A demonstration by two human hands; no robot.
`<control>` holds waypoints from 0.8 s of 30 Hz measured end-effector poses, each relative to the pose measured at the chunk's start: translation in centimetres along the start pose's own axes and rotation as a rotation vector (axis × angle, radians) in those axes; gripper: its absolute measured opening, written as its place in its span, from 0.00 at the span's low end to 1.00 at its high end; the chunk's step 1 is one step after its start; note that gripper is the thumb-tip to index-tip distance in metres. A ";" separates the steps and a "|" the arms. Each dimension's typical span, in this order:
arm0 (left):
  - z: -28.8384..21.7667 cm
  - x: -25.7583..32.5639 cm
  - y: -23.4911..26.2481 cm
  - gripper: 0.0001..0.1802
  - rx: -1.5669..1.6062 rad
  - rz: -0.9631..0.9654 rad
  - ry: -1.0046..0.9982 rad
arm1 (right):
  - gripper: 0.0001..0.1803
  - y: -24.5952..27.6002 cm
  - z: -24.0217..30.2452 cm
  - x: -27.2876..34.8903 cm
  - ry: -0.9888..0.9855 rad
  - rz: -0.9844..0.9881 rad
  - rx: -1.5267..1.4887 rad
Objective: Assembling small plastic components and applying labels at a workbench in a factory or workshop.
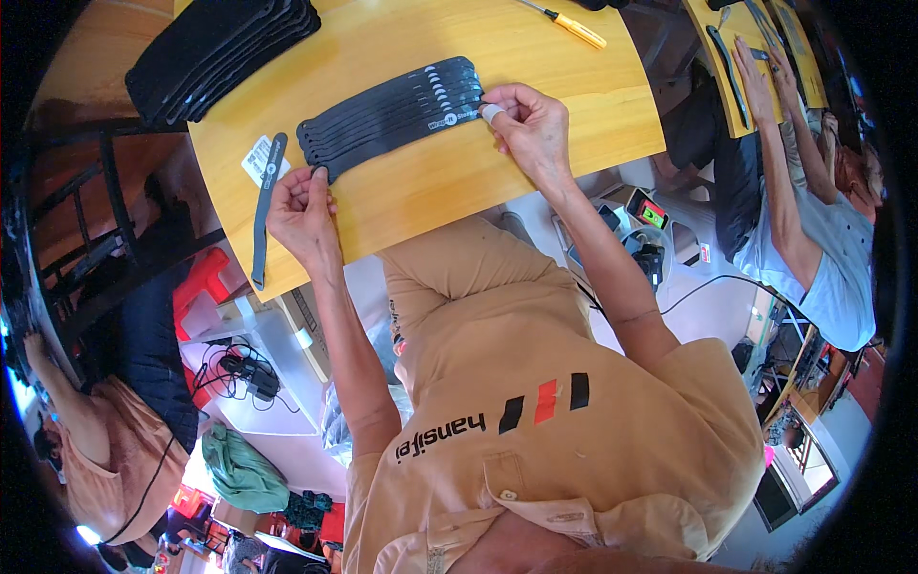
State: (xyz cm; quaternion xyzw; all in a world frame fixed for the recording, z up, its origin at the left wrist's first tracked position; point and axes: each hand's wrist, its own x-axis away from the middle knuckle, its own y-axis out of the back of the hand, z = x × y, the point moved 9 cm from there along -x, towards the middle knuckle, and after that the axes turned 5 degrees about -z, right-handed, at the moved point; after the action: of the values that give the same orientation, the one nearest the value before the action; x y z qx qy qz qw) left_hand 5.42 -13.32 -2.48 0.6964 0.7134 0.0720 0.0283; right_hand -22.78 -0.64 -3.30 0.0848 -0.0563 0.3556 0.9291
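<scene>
A row of overlapping black straps (382,113) lies fanned out on the yellow wooden table, with white print toward the right ends. At the near left end, the thumb and finger of my left hand (304,212) pinch the tip of the nearest strap. My right hand (535,134) closes its fingertips on the right end of the same strap; a white wrap covers one of its fingertips. A single dark strap (262,222) lies just left of my left hand, partly over a white label card (256,161).
A thick stack of black straps (220,57) sits at the table's far left. A screwdriver with a yellow handle (579,30) lies at the far right. The table's front edge (421,228) is close to my lap. Other people (808,220) sit on both sides.
</scene>
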 end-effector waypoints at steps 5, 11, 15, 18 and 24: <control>-0.2 0.1 -0.1 0.05 -0.018 -0.005 0.004 | 0.05 0.0 0.0 0.0 0.016 0.001 0.004; -0.4 0.1 -0.1 0.05 -0.024 -0.011 -0.011 | 0.05 0.0 0.0 -0.1 0.015 -0.009 0.009; -0.4 0.0 -0.2 0.05 -0.020 -0.009 -0.021 | 0.06 0.0 0.2 0.0 0.028 -0.010 0.035; -0.4 0.0 -0.1 0.05 -0.022 -0.021 -0.021 | 0.06 0.0 0.2 -0.1 0.032 -0.007 0.036; -0.3 -0.1 -0.2 0.05 -0.026 -0.016 -0.005 | 0.05 0.0 0.1 -0.1 0.017 -0.020 0.053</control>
State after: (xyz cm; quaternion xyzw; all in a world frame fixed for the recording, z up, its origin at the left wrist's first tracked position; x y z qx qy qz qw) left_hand 5.19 -13.40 -2.23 0.6905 0.7179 0.0793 0.0394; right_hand -22.84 -0.70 -3.19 0.1070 -0.0383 0.3485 0.9304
